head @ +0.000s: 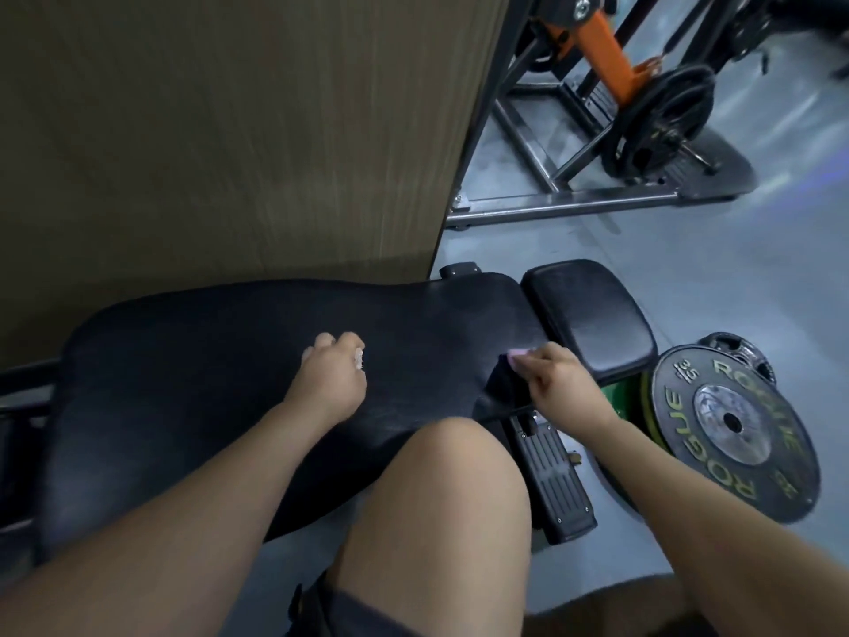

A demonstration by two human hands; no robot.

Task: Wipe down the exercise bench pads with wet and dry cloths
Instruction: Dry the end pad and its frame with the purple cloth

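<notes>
A: What is nearest?

B: A bare knee (450,489) and dark shorts (349,609), cut off at the bottom edge. The knee hides part of the long back pad (206,360), which is black, smooth and faintly sheened.

A: And the hands?

B: The left hand (328,379) rests on that pad, its fingers curled round a small white wad (359,359) that is too blurred to identify. The right hand (563,383) pinches a dark cloth (503,386) at the pad's near right edge.

A: Beyond that?

B: A ribbed black frame piece (551,485) sits below. The rounded seat pad (588,314) lies just beside the back pad. A Rogue bumper plate (735,434) lies flat on the grey floor (689,250). A wood-grain panel (229,131) stands behind the bench, and an orange-armed machine (602,43) is farthest away and partly out of frame.
</notes>
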